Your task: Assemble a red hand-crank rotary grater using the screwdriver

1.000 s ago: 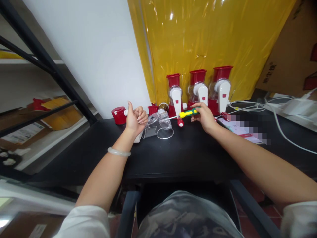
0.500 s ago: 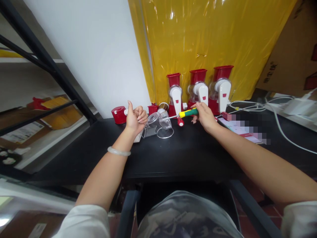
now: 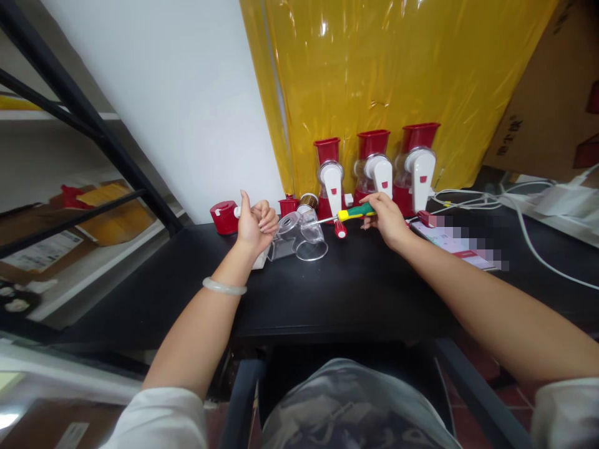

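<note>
My right hand [image 3: 386, 219] grips the green and yellow handle of a screwdriver [image 3: 358, 212]. The metal shaft points left and its tip is at the clear plastic housing [image 3: 311, 229], which lies on the black table. My left hand [image 3: 256, 226] is beside the housing's left side, thumb raised and fingers curled in; what they hold, if anything, is too small to make out. A red round part [image 3: 225, 217] sits behind and left of my left hand. Behind the housing is a metal drum [image 3: 307, 202] next to a small red part [image 3: 288, 206].
Three red and white rotary graters [image 3: 422, 169] stand at the back against yellow film. A red-handled piece [image 3: 340, 230] lies in front of them. To the right are a phone [image 3: 452, 244] and white cables [image 3: 524, 218]. Black-framed shelving [image 3: 112, 149] rises on the left.
</note>
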### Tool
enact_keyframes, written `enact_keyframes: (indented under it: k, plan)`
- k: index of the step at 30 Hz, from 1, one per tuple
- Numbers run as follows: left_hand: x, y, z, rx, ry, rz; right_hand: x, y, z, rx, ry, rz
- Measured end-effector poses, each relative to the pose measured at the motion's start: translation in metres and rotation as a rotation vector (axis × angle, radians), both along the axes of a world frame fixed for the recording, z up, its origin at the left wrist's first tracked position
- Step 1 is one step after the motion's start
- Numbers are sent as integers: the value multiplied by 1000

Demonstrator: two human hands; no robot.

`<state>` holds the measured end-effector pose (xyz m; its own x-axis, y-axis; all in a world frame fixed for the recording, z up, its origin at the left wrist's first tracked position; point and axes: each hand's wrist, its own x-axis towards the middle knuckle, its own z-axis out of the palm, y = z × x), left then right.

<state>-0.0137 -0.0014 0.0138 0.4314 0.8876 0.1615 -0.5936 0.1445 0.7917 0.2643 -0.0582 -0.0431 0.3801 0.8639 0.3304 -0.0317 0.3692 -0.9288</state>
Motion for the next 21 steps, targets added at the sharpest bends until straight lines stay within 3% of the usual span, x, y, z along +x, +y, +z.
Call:
enact_keyframes:
  k: [5, 13, 21]
  plan:
    - [0, 0, -1, 3, -5, -6, 2, 2, -3, 42, -88, -3]
    - [0, 0, 0, 45, 25, 1, 4, 1, -1, -19, 24, 97]
    - [-1, 1, -1, 49, 29, 0, 1, 1, -1, 33, 11, 29]
